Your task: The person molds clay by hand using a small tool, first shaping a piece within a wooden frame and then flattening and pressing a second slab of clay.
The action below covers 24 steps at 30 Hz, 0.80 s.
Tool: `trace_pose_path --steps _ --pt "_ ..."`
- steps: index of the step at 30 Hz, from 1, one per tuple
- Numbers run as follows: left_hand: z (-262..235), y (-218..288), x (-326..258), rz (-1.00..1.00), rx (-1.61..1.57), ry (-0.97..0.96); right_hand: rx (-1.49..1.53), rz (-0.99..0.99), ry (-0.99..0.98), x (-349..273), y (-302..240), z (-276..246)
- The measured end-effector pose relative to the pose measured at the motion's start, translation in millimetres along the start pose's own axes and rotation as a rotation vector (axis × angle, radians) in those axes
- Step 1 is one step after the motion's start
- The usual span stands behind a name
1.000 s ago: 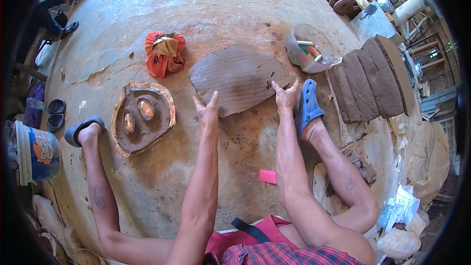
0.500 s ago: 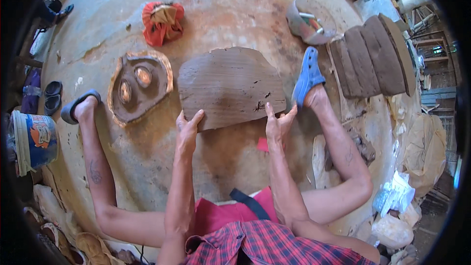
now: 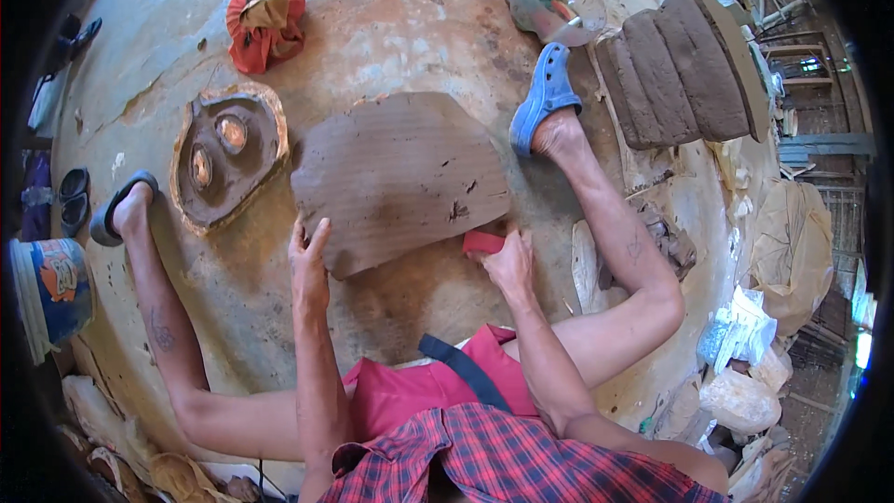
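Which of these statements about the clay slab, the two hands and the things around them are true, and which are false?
1. The left hand rests on the near left edge of the clay slab. True.
2. The right hand is on a green sponge. False: it touches a small red piece.
3. The mould lies left of the slab. True.
4. The blue sandal lies on the slab. False: it is on the person's foot, right of the slab.

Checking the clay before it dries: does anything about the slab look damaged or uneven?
Yes. The slab has a ragged, uneven outline, and small dark nicks mar its surface near the lower right edge, close to the red piece by the right hand. The left hand touches its lower left edge.
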<state>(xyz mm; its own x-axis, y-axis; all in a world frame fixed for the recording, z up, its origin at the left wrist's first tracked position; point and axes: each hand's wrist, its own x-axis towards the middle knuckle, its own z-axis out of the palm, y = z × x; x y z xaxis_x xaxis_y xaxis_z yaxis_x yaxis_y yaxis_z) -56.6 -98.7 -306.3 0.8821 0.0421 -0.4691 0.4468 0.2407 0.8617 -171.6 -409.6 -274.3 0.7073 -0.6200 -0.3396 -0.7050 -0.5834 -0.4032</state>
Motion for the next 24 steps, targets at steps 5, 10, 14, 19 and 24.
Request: trace_pose_path --steps 5,10,14,19,24 --pt "0.2 19.1 17.1 -0.001 -0.194 -0.070 0.139 -0.078 0.144 38.2 23.1 -32.4" --pt "4.2 22.0 42.6 -0.085 -0.344 -0.105 -0.130 -0.191 0.466 79.0 42.7 -30.5" --pt "4.6 33.2 59.3 -0.161 -0.374 -0.109 0.300 -0.111 -0.087 83.6 -20.9 -53.1" --pt "8.1 28.3 73.5 -0.223 -0.306 -0.194 0.653 -0.354 -0.307 145.3 -46.5 -9.8" --pt "-4.7 32.7 62.2 -0.283 -0.168 -0.233 0.614 -0.292 -0.440 117.4 -33.4 -15.0"
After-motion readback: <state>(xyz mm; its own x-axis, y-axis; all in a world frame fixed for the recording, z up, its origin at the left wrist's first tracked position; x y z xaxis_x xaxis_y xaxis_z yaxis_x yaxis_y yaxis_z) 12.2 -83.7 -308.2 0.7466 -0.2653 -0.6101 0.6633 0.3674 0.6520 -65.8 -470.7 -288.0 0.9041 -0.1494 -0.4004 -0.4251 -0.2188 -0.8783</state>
